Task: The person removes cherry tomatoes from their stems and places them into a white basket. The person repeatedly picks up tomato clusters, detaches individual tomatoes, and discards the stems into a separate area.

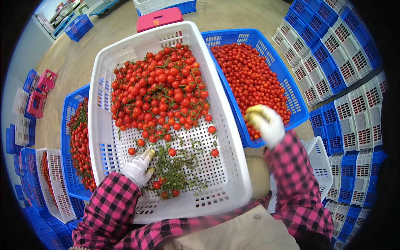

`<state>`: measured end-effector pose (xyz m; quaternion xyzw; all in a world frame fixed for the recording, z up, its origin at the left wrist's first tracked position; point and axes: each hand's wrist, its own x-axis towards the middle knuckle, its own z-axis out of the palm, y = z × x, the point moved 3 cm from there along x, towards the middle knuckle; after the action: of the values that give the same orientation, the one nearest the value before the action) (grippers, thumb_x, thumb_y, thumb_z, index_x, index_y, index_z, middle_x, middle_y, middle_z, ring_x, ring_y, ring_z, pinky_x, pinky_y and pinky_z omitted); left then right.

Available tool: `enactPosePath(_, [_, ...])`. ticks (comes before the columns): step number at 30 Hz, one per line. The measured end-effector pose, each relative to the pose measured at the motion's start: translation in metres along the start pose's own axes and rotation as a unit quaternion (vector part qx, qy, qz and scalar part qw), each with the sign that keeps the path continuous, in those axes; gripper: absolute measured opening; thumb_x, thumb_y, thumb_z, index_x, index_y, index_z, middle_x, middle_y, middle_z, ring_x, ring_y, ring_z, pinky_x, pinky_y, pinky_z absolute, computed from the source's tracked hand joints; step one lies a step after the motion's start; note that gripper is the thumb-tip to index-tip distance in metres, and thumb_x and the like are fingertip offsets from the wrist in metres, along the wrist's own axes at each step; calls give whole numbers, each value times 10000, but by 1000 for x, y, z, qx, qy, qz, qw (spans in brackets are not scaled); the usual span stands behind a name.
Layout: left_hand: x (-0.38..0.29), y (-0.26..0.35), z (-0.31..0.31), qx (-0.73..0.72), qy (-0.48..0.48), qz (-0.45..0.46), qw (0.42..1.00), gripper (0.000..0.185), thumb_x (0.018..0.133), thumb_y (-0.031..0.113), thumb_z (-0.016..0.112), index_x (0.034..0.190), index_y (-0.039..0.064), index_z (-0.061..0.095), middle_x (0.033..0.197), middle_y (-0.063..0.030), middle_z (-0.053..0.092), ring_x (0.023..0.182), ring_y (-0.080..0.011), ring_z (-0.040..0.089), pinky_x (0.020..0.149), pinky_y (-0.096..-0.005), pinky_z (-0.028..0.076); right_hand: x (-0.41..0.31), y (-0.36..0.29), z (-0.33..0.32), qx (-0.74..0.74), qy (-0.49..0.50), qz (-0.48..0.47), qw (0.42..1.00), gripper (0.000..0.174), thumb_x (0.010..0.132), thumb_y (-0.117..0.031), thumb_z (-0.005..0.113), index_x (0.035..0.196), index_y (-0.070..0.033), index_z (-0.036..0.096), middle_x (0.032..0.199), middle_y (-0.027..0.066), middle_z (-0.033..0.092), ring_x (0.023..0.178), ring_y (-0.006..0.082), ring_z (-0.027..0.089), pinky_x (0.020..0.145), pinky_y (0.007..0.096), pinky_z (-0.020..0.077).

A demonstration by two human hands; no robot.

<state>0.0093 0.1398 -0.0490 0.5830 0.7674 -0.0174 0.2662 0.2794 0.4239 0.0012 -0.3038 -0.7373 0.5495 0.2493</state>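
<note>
A white plastic crate (218, 170) lies before me with cherry tomatoes (159, 90) heaped in its far part, some on green stems. Nearer to me in it is a tangle of picked stems (175, 168) with a few loose tomatoes among them. My left hand (139, 167), in a white glove with yellowed fingertips, rests at the left edge of these stems; whether it pinches anything is hidden. Over the near end of a blue crate (289, 97) of loose, stemless tomatoes (250, 78), my right hand (265, 123) is gloved and blurred, its fingers bent. I cannot tell whether it holds anything.
At the left, another blue crate (78, 190) holds tomatoes on stems. Tall stacks of blue and white crates (340, 62) line the right side. A pink stool (159, 19) stands beyond the white crate, with more pink stools (37, 104) at the far left.
</note>
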Motion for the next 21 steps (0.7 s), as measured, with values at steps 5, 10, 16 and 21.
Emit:
enactPosePath(5, [2, 4, -2, -47, 39, 9, 998, 548, 768, 160, 547, 1270, 32, 369, 1264, -185, 421, 1138, -343, 418, 972, -376, 341, 36, 158, -107, -468, -15, 300, 831, 695, 699, -351, 652, 1281, -86, 380, 1330, 164, 342, 1213, 328, 337, 1017, 369, 287])
enactPosePath(10, [11, 8, -5, -60, 55, 14, 997, 489, 759, 68, 548, 1229, 16, 422, 1192, -202, 481, 1107, -337, 458, 953, -373, 358, 90, 220, -104, -513, 41, 150, 844, 723, 696, -364, 658, 1296, -105, 350, 1360, 188, 275, 1250, 354, 256, 1042, 418, 228])
enactPosePath(16, [15, 4, 1, -94, 91, -4, 991, 422, 749, -31, 553, 1161, 30, 491, 1104, -167, 543, 1037, -295, 522, 891, -334, 414, 110, 197, -41, -512, -170, 192, 820, 800, 707, -472, 619, 1361, -292, 195, 1439, 119, 86, 1308, 343, 125, 1005, 595, 128])
enactPosePath(21, [15, 2, 5, -147, 106, -11, 983, 402, 741, -30, 532, 1139, 28, 508, 1088, -178, 554, 1012, -317, 536, 877, -357, 429, 38, 174, -66, -525, -406, 103, 741, 631, 694, -352, 668, 1267, -333, 405, 1448, 81, 60, 1315, 364, 78, 990, 595, 195])
